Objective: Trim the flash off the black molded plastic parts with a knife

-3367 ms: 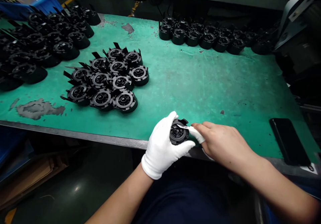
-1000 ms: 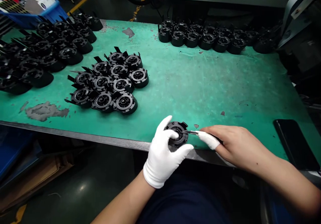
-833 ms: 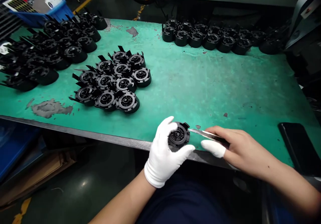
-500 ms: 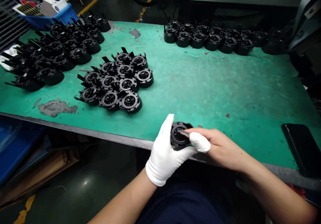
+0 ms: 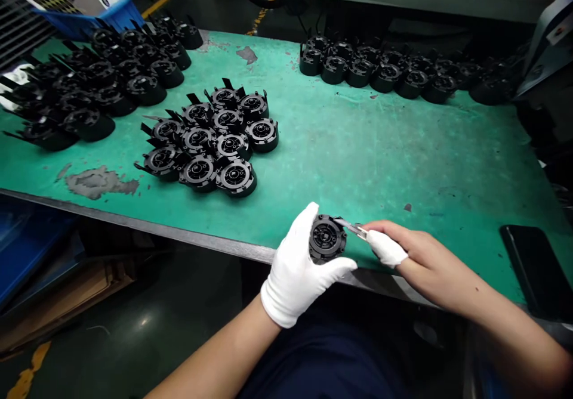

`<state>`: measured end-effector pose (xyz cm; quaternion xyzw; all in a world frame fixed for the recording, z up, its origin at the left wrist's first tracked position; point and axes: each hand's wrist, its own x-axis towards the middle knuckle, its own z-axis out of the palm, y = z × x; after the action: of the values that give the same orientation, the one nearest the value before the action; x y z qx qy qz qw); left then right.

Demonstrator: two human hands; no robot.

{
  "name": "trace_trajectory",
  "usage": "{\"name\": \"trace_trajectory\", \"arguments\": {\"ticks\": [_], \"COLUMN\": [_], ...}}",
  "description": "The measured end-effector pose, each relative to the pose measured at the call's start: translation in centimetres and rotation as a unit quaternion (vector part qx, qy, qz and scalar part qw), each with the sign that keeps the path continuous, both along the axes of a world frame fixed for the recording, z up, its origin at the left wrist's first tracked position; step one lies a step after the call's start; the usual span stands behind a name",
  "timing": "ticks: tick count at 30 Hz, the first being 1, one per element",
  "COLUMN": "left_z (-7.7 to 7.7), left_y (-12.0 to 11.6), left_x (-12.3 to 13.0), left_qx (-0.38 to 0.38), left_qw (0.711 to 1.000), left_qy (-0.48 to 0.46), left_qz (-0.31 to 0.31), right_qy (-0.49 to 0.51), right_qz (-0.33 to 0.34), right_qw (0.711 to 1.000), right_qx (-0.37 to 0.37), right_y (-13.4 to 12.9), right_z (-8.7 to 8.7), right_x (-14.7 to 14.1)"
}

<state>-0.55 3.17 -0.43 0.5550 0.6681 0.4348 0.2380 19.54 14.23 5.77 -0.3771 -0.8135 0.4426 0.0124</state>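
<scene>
My left hand (image 5: pixel 295 265), in a white glove, grips a round black plastic part (image 5: pixel 327 238) at the front edge of the green table. The part's ribbed round face is turned up toward me. My right hand (image 5: pixel 394 244), with a white cover on the thumb, is closed on a slim metal blade tool (image 5: pixel 351 226). The tool's tip lies at the upper right rim of the part. Left of my hands stands a cluster of similar black parts (image 5: pixel 235 175) on the green table (image 5: pixel 349 148).
More black parts (image 5: pixel 89 123) crowd the table's left end, beside a blue bin (image 5: pixel 107 17). Another row of black parts (image 5: pixel 387 77) lines the back right. A black phone-like slab (image 5: pixel 535 268) lies at the right front. Cardboard (image 5: pixel 89 297) sits below the table at left.
My right hand has moved right with the tool, whose tip has gone from the middle of the part to its upper right rim. The part's face is now more exposed.
</scene>
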Motion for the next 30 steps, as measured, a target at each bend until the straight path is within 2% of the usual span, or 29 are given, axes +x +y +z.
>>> {"name": "trace_trajectory", "arguments": {"ticks": [2,4,7,11,14,19,25,30], "left_z": [0.1,0.2,0.3,0.3,0.2,0.2,0.2,0.0], "left_y": [0.2,0.3,0.5,0.5,0.5,0.5,0.6,0.6], "left_x": [-0.2,-0.4,-0.5,-0.4,-0.4,-0.4,-0.4,-0.4], "left_qx": [-0.018,-0.034,-0.042,-0.044,-0.044,-0.028,-0.024,-0.017], "left_qw": [1.0,0.999,0.999,0.999,0.999,0.999,0.999,0.999], "left_qy": [0.001,0.006,0.014,0.02,0.025,0.034,0.036,0.035], "left_qz": [-0.011,-0.019,-0.019,-0.018,-0.015,-0.014,-0.011,-0.016], "right_qy": [-0.037,-0.068,-0.111,-0.162,-0.175,-0.151,-0.179,-0.144], "right_qz": [0.052,0.098,0.143,0.156,0.163,0.176,0.189,0.177], "right_qw": [0.991,0.976,0.955,0.93,0.922,0.924,0.904,0.925], "right_qx": [0.115,0.183,0.233,0.292,0.306,0.302,0.338,0.304], "right_y": [0.3,0.5,0.8,1.3,1.6,1.9,2.1,2.1], "right_z": [-0.3,-0.7,-0.9,-0.5,-0.3,-0.3,-0.2,-0.2], "right_x": [1.0,1.4,1.2,0.5,0.4,0.4,0.1,0.6]}}
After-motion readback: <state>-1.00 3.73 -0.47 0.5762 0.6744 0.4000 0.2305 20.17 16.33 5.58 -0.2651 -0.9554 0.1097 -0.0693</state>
